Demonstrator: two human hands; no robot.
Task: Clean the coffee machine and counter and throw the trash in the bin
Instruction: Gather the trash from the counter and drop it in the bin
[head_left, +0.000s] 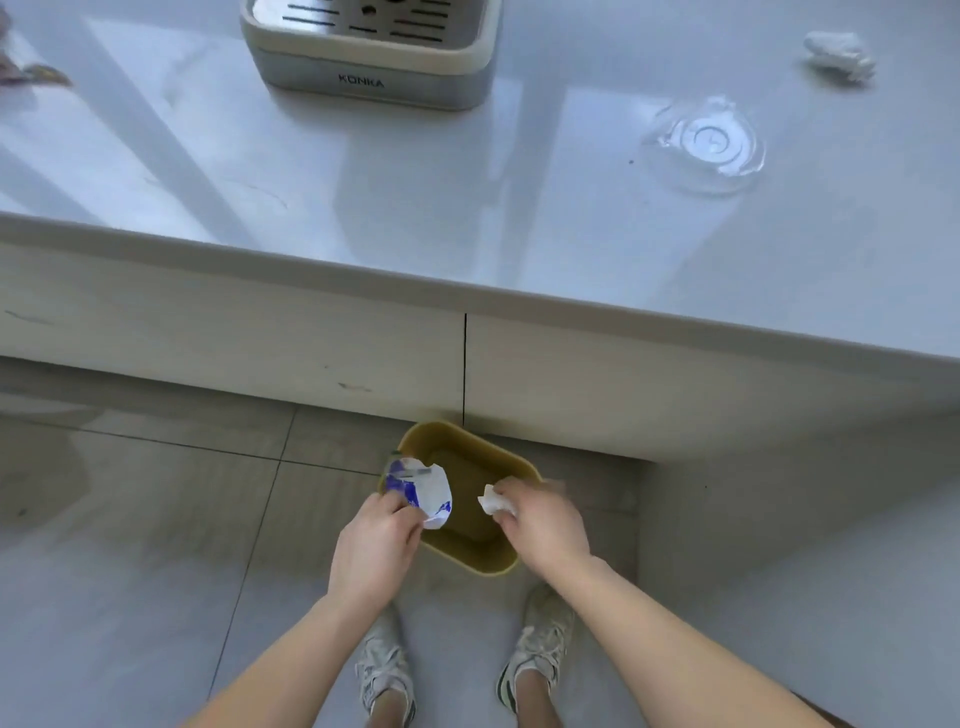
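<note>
Over the yellow bin (467, 556) on the floor, the left hand (374, 545) grips a crumpled white-and-blue wrapper (421, 488); the right hand (545, 525) pinches a small white tissue wad (493, 501). On the far counter (415, 234) stand the coffee machine (371, 57), a clear lid (706, 145) and another tissue wad (839, 54) at far right.

**Q:** Where are the hands?
**A:** Both bare forearms (675, 639) reach forward and down, hands side by side, palms down.
**Q:** And their grip?
**A:** The left hand (376, 540) curls its fingers (402, 512) round a crumpled blue-and-white wrapper (422, 486). The right hand (545, 525) pinches a small white tissue wad (493, 502).
</note>
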